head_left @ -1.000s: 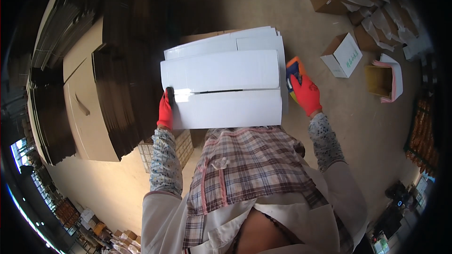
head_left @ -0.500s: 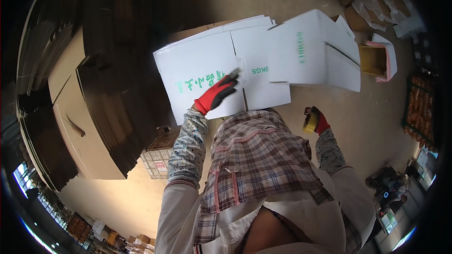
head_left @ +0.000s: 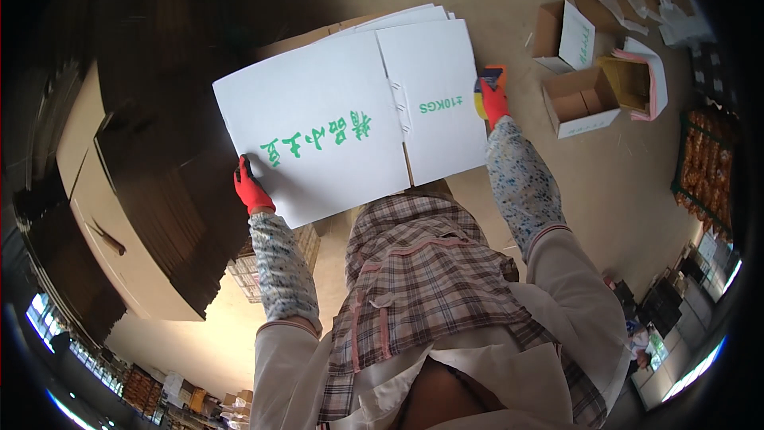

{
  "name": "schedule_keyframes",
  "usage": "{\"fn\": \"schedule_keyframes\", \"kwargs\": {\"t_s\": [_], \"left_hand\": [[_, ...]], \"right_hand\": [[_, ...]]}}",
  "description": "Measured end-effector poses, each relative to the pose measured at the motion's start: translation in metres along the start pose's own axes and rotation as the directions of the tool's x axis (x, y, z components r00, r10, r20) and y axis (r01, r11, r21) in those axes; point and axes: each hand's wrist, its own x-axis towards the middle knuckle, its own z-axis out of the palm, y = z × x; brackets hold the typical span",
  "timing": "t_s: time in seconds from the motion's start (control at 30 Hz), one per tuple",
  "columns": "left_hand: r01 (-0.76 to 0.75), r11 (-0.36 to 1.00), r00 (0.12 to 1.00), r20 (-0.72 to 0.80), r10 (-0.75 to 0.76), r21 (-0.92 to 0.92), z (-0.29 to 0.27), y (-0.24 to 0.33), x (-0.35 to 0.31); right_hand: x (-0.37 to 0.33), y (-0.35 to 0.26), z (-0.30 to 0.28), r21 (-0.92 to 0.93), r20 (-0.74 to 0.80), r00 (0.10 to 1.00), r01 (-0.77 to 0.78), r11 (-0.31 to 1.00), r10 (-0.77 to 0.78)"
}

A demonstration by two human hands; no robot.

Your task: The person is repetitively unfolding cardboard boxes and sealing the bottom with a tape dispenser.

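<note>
A flattened white carton (head_left: 318, 103) with green print lies on top of a stack of flat cartons in front of me. My left hand (head_left: 251, 189), in a red and black glove, grips its near left edge. At the right edge is my right hand (head_left: 495, 102), also gloved. It is closed on a tape dispenser (head_left: 493, 76) with orange and dark blue parts and a yellow roll. The dispenser is beside the carton's edge; whether it touches the carton I cannot tell.
Open cartons (head_left: 582, 123) stand on the floor to the right, by a pink-lined box (head_left: 659, 84). Tall stacks of flat brown cardboard (head_left: 119, 215) rise at the left. A pale plastic crate (head_left: 245, 275) sits low behind my left arm. Filled net sacks (head_left: 707, 167) stand far right.
The folded white carton above the stack's right side has left it; more open cartons now show on the floor there. My left hand moved left to the edge; my right moved forward with the dispenser.
</note>
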Motion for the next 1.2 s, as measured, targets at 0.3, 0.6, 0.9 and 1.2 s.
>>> {"fn": "schedule_keyframes", "kwargs": {"t_s": [0.3, 0.6, 0.9, 1.2], "left_hand": [[-0.707, 0.704, 0.702, 0.186, 0.688, 0.066, -0.047, 0.166, -0.077], [-0.508, 0.861, 0.859, -0.076, 0.506, -0.010, -0.001, 0.169, -0.088], [-0.747, 0.401, 0.615, 0.324, 0.719, 0.530, -0.074, 0.131, -0.097], [-0.456, 0.880, 0.886, 0.032, 0.463, -0.131, -0.054, 0.175, -0.180]], "right_hand": [[-0.006, -0.036, -0.124, 0.518, 0.075, 0.726, 0.557, 0.649, -0.683], [-0.214, -0.225, -0.204, 0.050, 0.820, -0.039, 0.999, 0.003, -0.571], [-0.212, -0.244, -0.198, -0.014, 0.761, 0.470, 0.701, 0.713, -0.447], [-0.230, -0.281, -0.199, -0.178, 0.268, 0.439, 0.898, 0.403, -0.858]]}}
